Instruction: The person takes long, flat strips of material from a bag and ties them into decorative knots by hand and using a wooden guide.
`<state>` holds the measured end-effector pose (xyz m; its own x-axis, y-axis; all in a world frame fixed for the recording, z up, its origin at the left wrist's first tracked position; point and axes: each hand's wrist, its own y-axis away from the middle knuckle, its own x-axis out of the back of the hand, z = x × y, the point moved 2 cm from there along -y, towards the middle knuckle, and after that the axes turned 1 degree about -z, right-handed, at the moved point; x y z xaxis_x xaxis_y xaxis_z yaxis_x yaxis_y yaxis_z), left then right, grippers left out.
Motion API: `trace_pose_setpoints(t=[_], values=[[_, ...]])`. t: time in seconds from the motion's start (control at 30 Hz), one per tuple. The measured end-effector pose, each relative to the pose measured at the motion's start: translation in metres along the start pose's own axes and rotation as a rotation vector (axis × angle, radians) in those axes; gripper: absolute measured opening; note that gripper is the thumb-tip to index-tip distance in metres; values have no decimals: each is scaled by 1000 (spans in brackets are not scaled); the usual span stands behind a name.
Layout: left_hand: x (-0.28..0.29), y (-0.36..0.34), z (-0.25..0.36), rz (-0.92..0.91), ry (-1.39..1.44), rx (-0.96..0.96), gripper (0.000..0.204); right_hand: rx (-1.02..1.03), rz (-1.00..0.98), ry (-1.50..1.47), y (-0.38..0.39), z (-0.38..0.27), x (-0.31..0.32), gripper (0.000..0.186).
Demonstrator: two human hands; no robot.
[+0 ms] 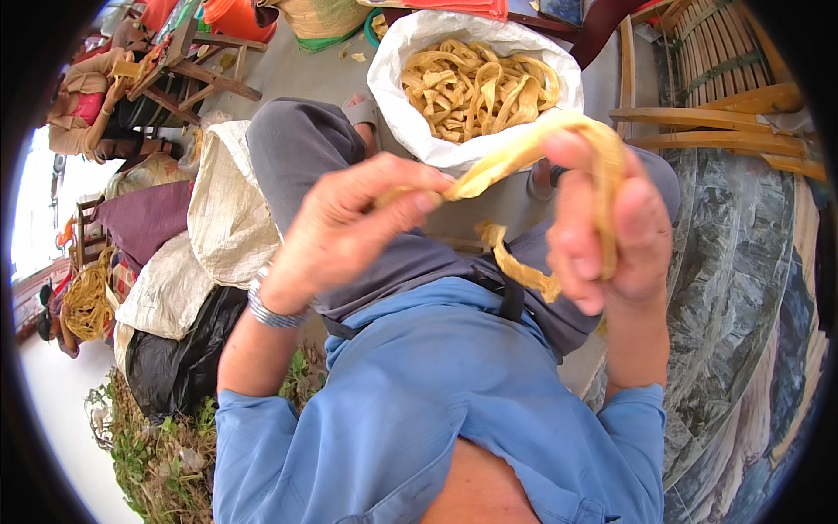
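Note:
A long yellow strip (499, 163), soft and fibrous like a dried vegetable, is stretched between my two hands above my lap. My left hand (345, 223) pinches one end between thumb and fingertips. Over the raised fingers of my right hand (642, 231) the strip loops and runs down across the palm, with the fingers curled round it. A loose end (524, 271) dangles left of that hand. Between my knees and beyond stands a white sack (384, 83) with its rim rolled down, filled with similar curled yellow strips (476, 92).
Pale sacks (231, 201), a purple cloth (144, 218) and a black plastic bag (179, 354) lie at my left, near green plants (166, 445). Another person (83, 122) sits far left by a wooden stool (205, 74). Wooden chair parts (716, 122) and a glass-like surface (724, 262) flank my right.

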<state>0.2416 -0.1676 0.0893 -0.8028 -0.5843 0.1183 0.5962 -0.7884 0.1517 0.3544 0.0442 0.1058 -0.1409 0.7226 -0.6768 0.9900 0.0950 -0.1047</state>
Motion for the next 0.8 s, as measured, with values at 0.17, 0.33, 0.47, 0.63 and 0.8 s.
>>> trace_pose_setpoints(t=[0.17, 0.33, 0.47, 0.63, 0.8], values=[[-38, 5, -21, -54, 183, -20, 30, 249, -44, 1155, -19, 30, 8, 40], [-45, 7, -33, -44, 721, 212, 40, 309, -69, 1640, -12, 43, 4, 34], [-43, 0, -34, -29, 726, 218, 30, 234, 117, 1230, -14, 55, 15, 47], [-39, 5, -41, -82, 659, 286, 25, -413, 299, 454, -5, 70, 18, 53], [-39, 8, -42, -172, 793, 256, 31, -417, 286, 248, 11, 83, 25, 33]])
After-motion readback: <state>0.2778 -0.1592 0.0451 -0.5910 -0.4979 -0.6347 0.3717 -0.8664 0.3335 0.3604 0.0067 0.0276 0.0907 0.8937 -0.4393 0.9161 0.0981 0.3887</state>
